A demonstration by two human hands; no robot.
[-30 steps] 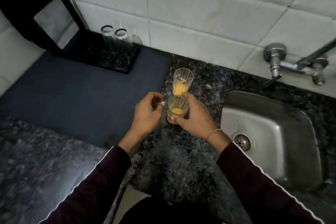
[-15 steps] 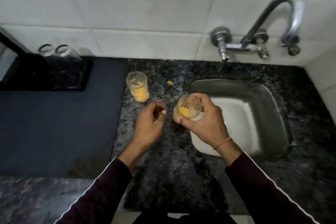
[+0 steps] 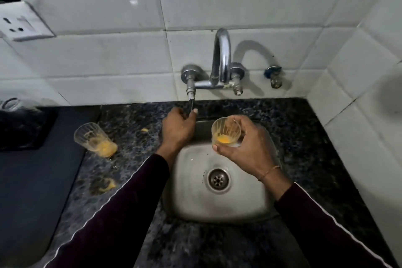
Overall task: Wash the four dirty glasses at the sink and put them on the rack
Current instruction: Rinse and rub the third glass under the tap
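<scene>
1. Looking down through the head view, I see my right hand (image 3: 250,148) gripping a glass (image 3: 226,131) above the sink (image 3: 195,191), fingers curled round its side, its mouth tipped toward me. Yellow residue sits in its bottom.
2. My left hand (image 3: 177,130) reaches to the tap lever (image 3: 191,105) at the back of the sink, thumb and fingers pinching it.
3. The tap (image 3: 220,65) is mounted on the tiled wall, its spout arching over the sink; no water shows.
4. A second glass (image 3: 94,139) stands on the counter (image 3: 315,137) left of the sink, well apart from both hands, with yellow residue inside.
5. A yellow smear (image 3: 106,185) lies on the counter nearer me than that glass.
6. At the far left edge, a black rack (image 3: 26,128) carries a clear glass rim (image 3: 9,103); it is blurred, so I cannot count the glasses there.
7. A socket (image 3: 21,22) sits on the wall at upper left.
</scene>
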